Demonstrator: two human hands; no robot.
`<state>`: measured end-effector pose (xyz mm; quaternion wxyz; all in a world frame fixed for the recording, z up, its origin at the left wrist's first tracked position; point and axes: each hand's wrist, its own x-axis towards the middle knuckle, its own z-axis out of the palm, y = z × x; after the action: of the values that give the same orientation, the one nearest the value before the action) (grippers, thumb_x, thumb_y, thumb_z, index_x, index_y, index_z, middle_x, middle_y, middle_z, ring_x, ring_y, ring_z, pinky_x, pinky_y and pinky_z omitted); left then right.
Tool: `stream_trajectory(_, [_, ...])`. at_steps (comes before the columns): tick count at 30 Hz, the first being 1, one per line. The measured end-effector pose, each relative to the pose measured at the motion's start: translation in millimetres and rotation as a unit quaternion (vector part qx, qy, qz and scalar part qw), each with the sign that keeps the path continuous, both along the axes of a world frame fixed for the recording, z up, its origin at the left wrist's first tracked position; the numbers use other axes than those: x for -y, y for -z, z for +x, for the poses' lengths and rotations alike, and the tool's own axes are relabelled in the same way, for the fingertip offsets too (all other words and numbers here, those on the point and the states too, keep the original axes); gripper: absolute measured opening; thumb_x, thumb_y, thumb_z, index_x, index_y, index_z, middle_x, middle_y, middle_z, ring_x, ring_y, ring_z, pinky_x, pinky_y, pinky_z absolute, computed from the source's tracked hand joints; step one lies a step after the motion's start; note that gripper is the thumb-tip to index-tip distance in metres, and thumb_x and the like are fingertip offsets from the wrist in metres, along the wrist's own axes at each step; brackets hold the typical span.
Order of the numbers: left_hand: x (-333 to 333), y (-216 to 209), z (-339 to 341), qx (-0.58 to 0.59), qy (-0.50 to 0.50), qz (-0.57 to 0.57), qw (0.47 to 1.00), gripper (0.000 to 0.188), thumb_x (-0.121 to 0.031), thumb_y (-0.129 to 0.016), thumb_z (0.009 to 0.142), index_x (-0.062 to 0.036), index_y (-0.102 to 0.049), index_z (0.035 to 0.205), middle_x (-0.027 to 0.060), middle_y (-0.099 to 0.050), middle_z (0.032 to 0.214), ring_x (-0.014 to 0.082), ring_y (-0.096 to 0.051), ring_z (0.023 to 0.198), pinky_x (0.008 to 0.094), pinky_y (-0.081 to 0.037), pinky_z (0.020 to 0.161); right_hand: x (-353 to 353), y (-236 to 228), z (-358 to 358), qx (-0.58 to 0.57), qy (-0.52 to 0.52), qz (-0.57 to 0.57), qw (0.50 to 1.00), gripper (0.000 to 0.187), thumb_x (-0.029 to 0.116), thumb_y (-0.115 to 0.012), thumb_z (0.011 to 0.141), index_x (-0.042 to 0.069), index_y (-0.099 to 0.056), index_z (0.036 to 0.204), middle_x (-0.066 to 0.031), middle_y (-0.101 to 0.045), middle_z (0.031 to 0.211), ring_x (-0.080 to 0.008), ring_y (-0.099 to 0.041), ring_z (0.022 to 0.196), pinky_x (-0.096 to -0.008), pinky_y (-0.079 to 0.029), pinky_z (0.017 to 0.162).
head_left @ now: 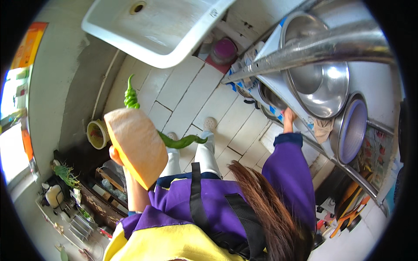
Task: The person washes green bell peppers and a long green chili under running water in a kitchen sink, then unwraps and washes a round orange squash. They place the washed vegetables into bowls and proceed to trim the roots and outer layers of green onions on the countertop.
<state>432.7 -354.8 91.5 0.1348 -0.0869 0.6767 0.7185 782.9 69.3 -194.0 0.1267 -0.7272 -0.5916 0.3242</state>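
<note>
On the left, my left hand [117, 155] is closed around a thick chunk of pumpkin [137, 141], with pale tan rind on top and orange flesh along its side. A curly green chili pepper [130, 95] sticks out past its far end. Another long green chili pepper [185, 141] juts out on its right; where both peppers are gripped is hidden behind the chunk. My right hand [288, 118] reaches to the lower level of a metal rack, beside the rim of a steel basin [271, 96]. Its fingers are mostly hidden there.
A white sink [163, 60] stands ahead. The rack's thick metal post [313, 48] crosses the right side, near large steel bowls [324, 93] and a colander [353, 130]. A yellow bucket [97, 134] sits by the left wall. A jar with a purple lid [224, 50] stands beyond the tiled floor.
</note>
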Motion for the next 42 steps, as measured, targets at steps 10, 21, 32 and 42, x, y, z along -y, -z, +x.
stream_trajectory(10, [37.8, -47.2, -117.3, 0.009, 0.171, 0.48, 0.86, 0.057, -0.04, -0.048, 0.076, -0.0021, -0.041, 0.119, 0.0167, -0.049, 0.113, 0.0303, -0.049, 0.1, 0.0424, -0.042, 0.085, 211.0, -253.6, -72.8, -0.299, 0.036, -0.282, 0.911, 0.013, 0.015, -0.05, 0.073, 0.002, -0.048, 0.072, -0.0056, -0.048, 0.053, -0.0132, -0.041, 0.032, -0.0243, -0.031, 0.028])
stream_trajectory(21, [42.8, -55.6, -354.6, 0.004, 0.195, 0.488, 0.85, 0.044, -0.031, -0.042, 0.083, 0.0015, -0.045, 0.112, 0.018, -0.052, 0.108, 0.028, -0.053, 0.095, 0.0381, -0.044, 0.079, 186.2, -264.3, -432.3, -0.454, -0.074, -0.217, 0.861, 0.012, 0.014, -0.05, 0.078, 0.003, -0.049, 0.08, -0.0055, -0.05, 0.063, -0.0149, -0.045, 0.041, -0.027, -0.038, 0.037])
stream_trajectory(32, [17.5, -36.9, -459.9, 0.139, 0.22, 0.51, 0.82, 0.043, -0.029, -0.047, 0.08, -0.0013, -0.049, 0.112, 0.0136, -0.054, 0.111, 0.027, -0.051, 0.101, 0.0424, -0.041, 0.086, 96.2, -103.5, -507.0, -0.115, -0.06, -0.379, 0.916, 0.015, 0.014, -0.05, 0.079, 0.0, -0.05, 0.083, -0.0128, -0.055, 0.062, -0.0204, -0.054, 0.044, -0.0288, -0.041, 0.035])
stream_trajectory(42, [-59.6, -28.7, -487.0, 0.168, 0.241, 0.385, 0.875, 0.043, -0.022, -0.052, 0.073, 0.0046, -0.049, 0.106, 0.018, -0.058, 0.098, 0.0264, -0.061, 0.082, 0.0363, -0.052, 0.071, 99.2, -183.3, -519.8, 0.107, -0.142, -0.171, 0.969, 0.048, 0.033, -0.057, 0.08, -0.001, -0.046, 0.112, -0.0128, -0.061, 0.085, -0.0197, -0.06, 0.065, -0.0277, -0.048, 0.046])
